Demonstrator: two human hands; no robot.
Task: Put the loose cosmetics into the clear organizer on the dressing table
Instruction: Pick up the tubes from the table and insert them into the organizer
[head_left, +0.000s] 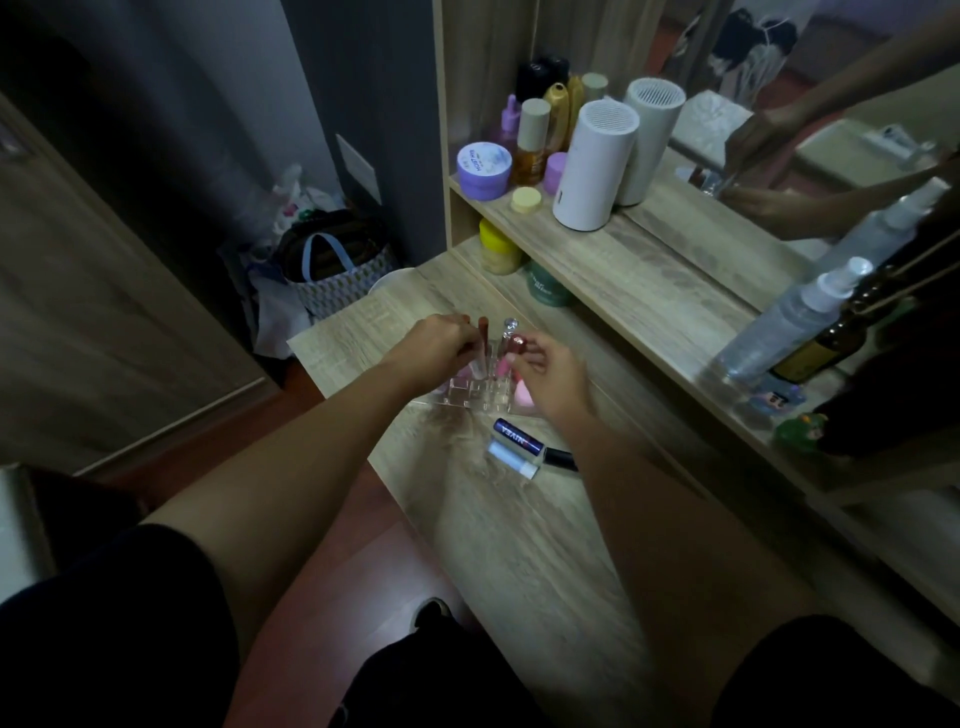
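Note:
The clear organizer (470, 392) stands on the dressing table (519, 519), a few pink items showing in its compartments. Over its left side, my left hand (436, 348) pinches a slim brown-red tube (483, 332) held upright. At the organizer's right side, my right hand (550, 374) grips a pink-red capped tube (517, 344). A pink sponge (524, 402) lies right of the organizer under my right hand. Nearer to me lie a blue Nivea stick (517, 439), a pale blue and white tube (511, 460) and a black item (561, 458).
A raised shelf (649, 270) behind holds jars, bottles, a white cylinder (592, 166) and spray bottles (779, 332). A mirror (779, 130) reflects my hands. A yellow-lidded jar (498, 247) and green jar (548, 286) sit under the shelf. Bags (332, 270) lie on the floor left.

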